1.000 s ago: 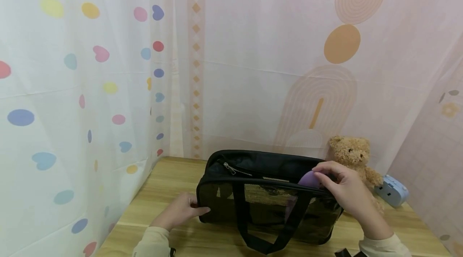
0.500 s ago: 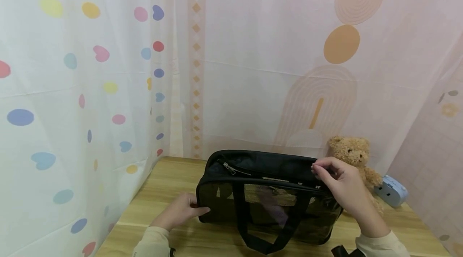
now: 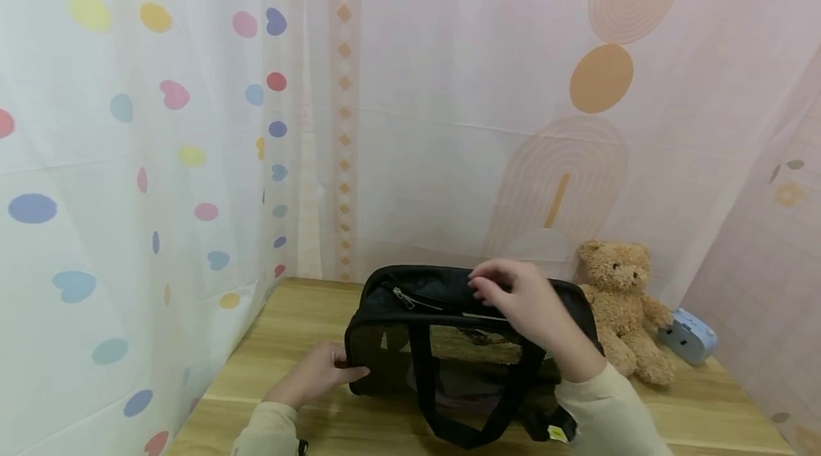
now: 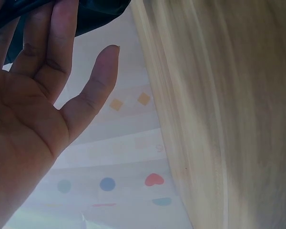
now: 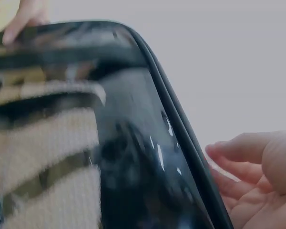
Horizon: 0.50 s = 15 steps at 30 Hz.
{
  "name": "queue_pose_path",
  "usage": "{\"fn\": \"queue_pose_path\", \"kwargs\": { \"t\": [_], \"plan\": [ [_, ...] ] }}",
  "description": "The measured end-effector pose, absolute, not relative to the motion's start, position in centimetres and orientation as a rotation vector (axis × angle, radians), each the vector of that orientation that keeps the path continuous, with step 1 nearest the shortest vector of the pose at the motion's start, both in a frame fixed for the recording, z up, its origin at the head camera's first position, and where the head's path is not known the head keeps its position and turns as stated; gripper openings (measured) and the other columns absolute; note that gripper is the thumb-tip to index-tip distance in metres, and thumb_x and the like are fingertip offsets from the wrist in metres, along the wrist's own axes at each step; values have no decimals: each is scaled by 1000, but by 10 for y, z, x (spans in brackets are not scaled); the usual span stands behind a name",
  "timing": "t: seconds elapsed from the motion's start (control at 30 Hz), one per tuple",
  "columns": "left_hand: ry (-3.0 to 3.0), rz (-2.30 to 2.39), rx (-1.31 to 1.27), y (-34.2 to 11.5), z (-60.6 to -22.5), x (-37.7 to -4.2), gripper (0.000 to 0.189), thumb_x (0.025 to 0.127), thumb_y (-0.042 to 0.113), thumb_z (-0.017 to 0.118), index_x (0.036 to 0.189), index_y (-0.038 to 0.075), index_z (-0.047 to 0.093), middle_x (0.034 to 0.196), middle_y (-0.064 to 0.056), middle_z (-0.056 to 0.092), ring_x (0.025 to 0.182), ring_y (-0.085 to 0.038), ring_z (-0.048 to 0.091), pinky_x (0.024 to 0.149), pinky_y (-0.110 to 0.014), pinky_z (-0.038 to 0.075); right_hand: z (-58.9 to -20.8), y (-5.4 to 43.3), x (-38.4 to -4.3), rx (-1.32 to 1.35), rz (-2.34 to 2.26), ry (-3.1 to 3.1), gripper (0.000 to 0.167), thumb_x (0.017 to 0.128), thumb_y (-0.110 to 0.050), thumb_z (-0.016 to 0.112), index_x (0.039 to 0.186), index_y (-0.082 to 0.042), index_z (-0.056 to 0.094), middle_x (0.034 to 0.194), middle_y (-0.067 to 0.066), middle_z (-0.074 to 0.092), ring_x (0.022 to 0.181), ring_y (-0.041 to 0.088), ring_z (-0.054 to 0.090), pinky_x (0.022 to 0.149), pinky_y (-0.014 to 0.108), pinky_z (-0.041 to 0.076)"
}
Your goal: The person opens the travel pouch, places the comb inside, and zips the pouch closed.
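A black handbag [image 3: 378, 363] with a see-through front panel stands on the table, its top unzipped. A metal zip pull [image 3: 405, 298] lies at the left of the opening, and a strap handle [image 3: 458, 434] hangs down the front. My left hand [image 3: 321, 374] rests against the bag's left end; in the left wrist view its fingers run straight up along the bag and the thumb stands apart. Over the opening, my right hand [image 3: 522, 299] is loosely bent with nothing visible in it. In the right wrist view this hand [image 5: 257, 176] is beside the bag's rim. The bag's contents are mostly hidden.
A tan teddy bear [image 3: 618, 306] sits behind the bag's right end. Beside it lies a light blue box-like object [image 3: 689, 338]. Printed curtains [image 3: 436, 192] hang along the back and sides of the wooden table [image 3: 308, 306].
The purple rounded object has left my right hand and dropped into the bag. My right hand has moved left along the opening. My left hand stays at the bag's end.
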<state>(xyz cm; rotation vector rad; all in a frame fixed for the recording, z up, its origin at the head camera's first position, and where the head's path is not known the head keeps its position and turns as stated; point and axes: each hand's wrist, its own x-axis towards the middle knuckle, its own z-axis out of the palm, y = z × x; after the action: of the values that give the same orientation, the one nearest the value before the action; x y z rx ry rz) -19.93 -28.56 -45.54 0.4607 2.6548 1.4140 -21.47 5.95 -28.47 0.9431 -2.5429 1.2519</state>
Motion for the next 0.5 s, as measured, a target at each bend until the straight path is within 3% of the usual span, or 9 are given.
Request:
{"fn": "queue_pose_path", "kwargs": {
  "t": [0.23, 0.5],
  "plan": [
    [2651, 1408, 471, -285, -455, -200, 24, 91, 31, 77, 80, 9, 77, 78, -2, 72, 68, -11, 56, 65, -27, 45, -284, 18, -220, 1042, 1157, -2762, 20, 102, -10, 62, 117, -3, 72, 102, 5, 73, 86, 15, 68, 74, 30, 55],
    [2665, 1407, 471, -286, -456, -201, 25, 91, 31, 77, 78, 9, 76, 76, -1, 71, 67, -9, 55, 64, -26, 44, -279, -20, -222, 1018, 905, -2882, 12, 96, -12, 71, 105, -6, 77, 96, 2, 73, 79, 10, 65, 73, 31, 54]
  ]
}}
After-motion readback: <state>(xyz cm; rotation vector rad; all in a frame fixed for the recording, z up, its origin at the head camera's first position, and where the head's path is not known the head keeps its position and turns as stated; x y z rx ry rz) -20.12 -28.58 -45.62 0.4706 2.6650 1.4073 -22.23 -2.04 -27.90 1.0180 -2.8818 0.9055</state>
